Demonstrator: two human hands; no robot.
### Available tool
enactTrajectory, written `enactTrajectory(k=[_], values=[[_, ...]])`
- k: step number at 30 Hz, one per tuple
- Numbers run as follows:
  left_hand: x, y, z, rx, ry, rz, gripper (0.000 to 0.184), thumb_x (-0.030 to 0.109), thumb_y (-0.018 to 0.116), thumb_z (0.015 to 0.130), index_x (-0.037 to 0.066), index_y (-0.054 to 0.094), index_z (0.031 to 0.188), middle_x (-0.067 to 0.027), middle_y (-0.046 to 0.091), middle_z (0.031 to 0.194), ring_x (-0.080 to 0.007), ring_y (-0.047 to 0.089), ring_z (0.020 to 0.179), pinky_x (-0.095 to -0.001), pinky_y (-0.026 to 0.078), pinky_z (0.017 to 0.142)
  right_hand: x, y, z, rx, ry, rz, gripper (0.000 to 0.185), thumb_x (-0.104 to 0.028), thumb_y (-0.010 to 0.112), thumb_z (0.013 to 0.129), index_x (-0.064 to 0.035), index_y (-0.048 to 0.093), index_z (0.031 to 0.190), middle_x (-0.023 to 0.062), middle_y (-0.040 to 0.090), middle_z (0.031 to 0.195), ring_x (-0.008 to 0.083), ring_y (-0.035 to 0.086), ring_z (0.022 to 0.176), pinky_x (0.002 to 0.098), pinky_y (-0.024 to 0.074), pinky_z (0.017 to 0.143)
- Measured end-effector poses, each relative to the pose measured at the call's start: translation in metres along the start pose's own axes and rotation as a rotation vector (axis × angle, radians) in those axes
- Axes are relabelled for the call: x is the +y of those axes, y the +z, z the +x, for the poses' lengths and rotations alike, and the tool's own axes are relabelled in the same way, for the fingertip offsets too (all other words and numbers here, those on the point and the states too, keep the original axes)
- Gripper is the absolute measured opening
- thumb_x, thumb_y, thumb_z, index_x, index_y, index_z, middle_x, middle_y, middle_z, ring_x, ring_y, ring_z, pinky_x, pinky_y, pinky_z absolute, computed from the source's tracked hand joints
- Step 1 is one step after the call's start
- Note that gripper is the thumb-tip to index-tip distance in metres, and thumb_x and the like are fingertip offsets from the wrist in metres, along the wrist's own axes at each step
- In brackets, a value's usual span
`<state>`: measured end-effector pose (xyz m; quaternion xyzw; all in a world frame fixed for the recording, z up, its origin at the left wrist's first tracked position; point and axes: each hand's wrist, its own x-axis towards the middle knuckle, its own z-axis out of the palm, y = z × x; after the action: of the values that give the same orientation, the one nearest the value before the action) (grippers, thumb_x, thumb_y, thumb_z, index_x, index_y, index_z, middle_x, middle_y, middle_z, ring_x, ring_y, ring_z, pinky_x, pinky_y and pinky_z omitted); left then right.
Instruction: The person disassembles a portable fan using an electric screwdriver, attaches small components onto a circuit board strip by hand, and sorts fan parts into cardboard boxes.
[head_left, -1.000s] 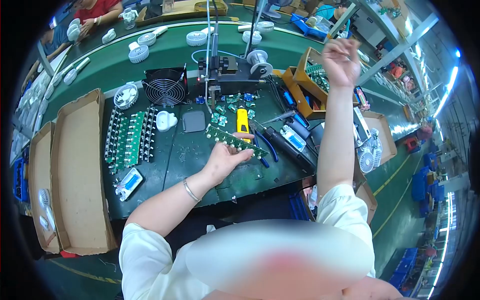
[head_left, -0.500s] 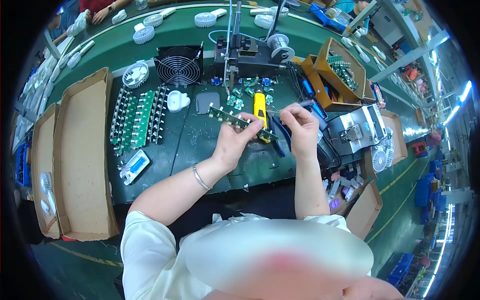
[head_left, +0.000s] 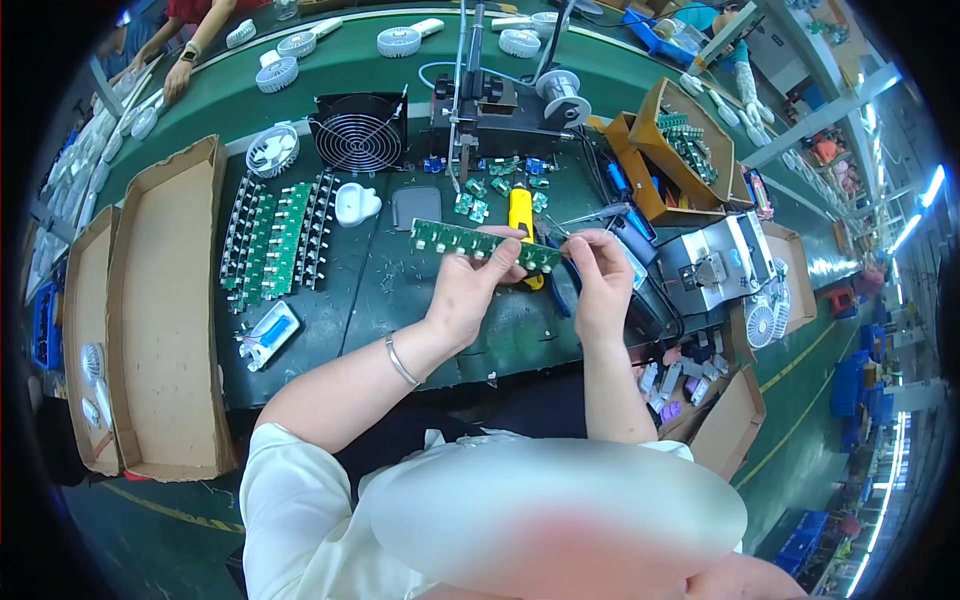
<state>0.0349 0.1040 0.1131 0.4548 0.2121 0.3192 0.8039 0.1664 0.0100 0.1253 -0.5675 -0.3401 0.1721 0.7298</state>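
A long green circuit board strip [head_left: 450,238] is pinched between the thumb and fingers of my left hand [head_left: 474,285], held above the green bench. My right hand [head_left: 603,280] is closed at the strip's right end, its thumb and finger pressed together; whatever they grip is too small to make out. Behind the strip lie a yellow tool [head_left: 520,210] and blue-handled pliers [head_left: 563,290], partly hidden by my hands. Small green boards [head_left: 471,206] are scattered beyond. More board strips [head_left: 268,242] lie side by side at the left.
Cardboard trays [head_left: 168,310] stand at the left. A black fan [head_left: 358,140] and a machine with a wire spool [head_left: 563,97] are at the back. Orange bins [head_left: 655,150] and a metal fixture [head_left: 705,268] stand right. Across the bench, another person's arm [head_left: 205,40] reaches among white fans.
My right hand has come down from the upper right to the strip's right end. The strip has turned nearer level, its face more visible. The view has shifted, and the co-worker's arm has moved.
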Motion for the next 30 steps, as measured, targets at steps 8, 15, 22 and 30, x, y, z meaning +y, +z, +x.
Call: enactTrajectory(k=[8, 15, 22, 30], values=[[-0.002, 0.001, -0.001, -0.25, -0.15, -0.2, 0.03, 0.027, 0.059, 0.094, 0.002, 0.06, 0.112, -0.0088, 0.064, 0.1, -0.0155, 0.063, 0.09, -0.0313, 0.05, 0.085, 0.003, 0.009, 0.011, 0.207, -0.076, -0.006, 0.007, -0.013, 0.058, 0.096, -0.0062, 0.056, 0.093, -0.0043, 0.055, 0.076, -0.0002, 0.043, 0.058, 0.0157, 0.0293, 0.047], [-0.003, -0.005, 0.005, -0.12, -0.212, -0.389, 0.029, 0.026, 0.055, 0.095, 0.0, 0.058, 0.109, -0.0115, 0.065, 0.099, -0.019, 0.065, 0.091, -0.0317, 0.052, 0.084, 0.002, -0.011, 0.033, 0.068, -0.025, -0.214, 0.011, -0.015, 0.061, 0.094, -0.0048, 0.059, 0.091, -0.0046, 0.056, 0.077, 0.0004, 0.045, 0.061, 0.0154, 0.0326, 0.051], [-0.007, -0.012, 0.015, -0.006, -0.28, -0.382, 0.025, 0.022, 0.056, 0.095, 0.001, 0.058, 0.109, -0.0117, 0.065, 0.1, -0.0199, 0.065, 0.095, -0.0322, 0.052, 0.086, -0.018, 0.001, 0.075, 0.166, -0.111, -0.145, 0.012, -0.013, 0.064, 0.09, -0.0012, 0.064, 0.092, -0.0006, 0.061, 0.079, 0.0051, 0.052, 0.07, 0.0189, 0.0408, 0.064], [-0.005, -0.018, 0.02, -0.138, -0.335, -0.324, 0.025, 0.022, 0.057, 0.095, 0.007, 0.059, 0.114, -0.0058, 0.066, 0.107, -0.014, 0.063, 0.098, -0.0289, 0.048, 0.087, -0.008, 0.027, 0.078, -0.033, -0.209, -0.282, 0.006, -0.005, 0.064, 0.088, 0.0013, 0.062, 0.087, 0.0004, 0.06, 0.081, 0.0059, 0.055, 0.073, 0.0201, 0.0435, 0.067]])
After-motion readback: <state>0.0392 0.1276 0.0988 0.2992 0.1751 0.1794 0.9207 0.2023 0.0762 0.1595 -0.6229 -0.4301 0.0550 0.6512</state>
